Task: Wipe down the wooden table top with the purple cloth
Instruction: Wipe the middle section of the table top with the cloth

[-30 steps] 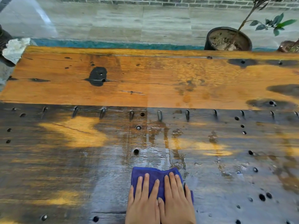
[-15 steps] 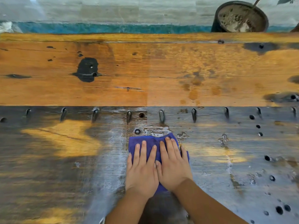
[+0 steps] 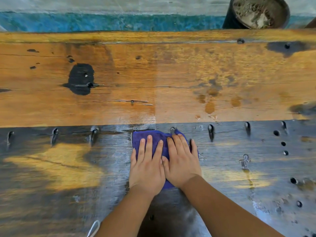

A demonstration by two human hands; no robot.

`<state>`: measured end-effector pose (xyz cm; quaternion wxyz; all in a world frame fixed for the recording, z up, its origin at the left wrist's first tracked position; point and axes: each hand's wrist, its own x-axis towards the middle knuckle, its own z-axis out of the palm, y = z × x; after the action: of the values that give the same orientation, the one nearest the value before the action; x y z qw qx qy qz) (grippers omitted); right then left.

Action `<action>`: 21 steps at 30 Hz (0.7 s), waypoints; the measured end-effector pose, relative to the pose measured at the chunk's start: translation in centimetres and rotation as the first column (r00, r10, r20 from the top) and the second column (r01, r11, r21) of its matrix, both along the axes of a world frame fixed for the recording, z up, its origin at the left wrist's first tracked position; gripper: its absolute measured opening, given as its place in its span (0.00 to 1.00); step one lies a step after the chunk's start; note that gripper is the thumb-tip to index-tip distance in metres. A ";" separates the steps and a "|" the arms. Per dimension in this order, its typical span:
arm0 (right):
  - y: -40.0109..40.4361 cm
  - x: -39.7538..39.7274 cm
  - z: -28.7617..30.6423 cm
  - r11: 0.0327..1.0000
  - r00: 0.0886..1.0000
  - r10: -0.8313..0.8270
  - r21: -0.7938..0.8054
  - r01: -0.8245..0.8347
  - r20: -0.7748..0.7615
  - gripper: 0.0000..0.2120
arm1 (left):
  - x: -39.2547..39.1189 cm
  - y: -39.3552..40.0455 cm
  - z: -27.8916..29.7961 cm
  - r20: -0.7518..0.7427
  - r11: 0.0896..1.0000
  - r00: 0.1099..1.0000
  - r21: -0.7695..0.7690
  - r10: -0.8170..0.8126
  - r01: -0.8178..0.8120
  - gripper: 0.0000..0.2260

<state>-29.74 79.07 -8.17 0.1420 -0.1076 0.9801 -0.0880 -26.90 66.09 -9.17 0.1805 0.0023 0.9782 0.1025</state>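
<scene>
The purple cloth (image 3: 158,140) lies flat on the wooden table top (image 3: 171,82), on the dark near plank right at the seam with the orange far plank. My left hand (image 3: 147,166) and my right hand (image 3: 181,161) lie side by side on the cloth, fingers straight and pressing it down. The hands cover most of the cloth; only its far edge and a bit by my wrists show. A wet, shiny streak runs along the plank toward me from under the cloth.
A row of metal staples (image 3: 210,131) and several holes (image 3: 276,133) mark the dark plank beside the cloth. A black patch (image 3: 80,79) sits on the orange plank. A dark plant pot (image 3: 258,12) stands beyond the table's far right edge.
Both hands have pushed the cloth away from me across the dark plank, up to the seam with the orange plank. My arms have stretched out further.
</scene>
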 end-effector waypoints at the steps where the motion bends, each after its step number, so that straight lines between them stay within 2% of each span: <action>1: 0.0 -0.3 0.0 1.000 1.000 -0.001 -0.003 0.001 0.000 0.29 | -0.3 0.0 0.0 -0.006 1.000 1.000 -0.001 0.001 -0.001 0.25; 21: -0.6 -3.0 -0.2 0.999 0.998 -0.030 -0.028 0.031 0.047 0.27 | -4.4 -0.6 -0.9 -0.030 0.997 0.997 -0.029 -0.070 0.070 0.26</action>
<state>-32.71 78.48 -8.39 0.1620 -0.0926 0.9767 -0.1065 -31.33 65.47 -10.07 0.1686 0.0357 0.9816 0.0823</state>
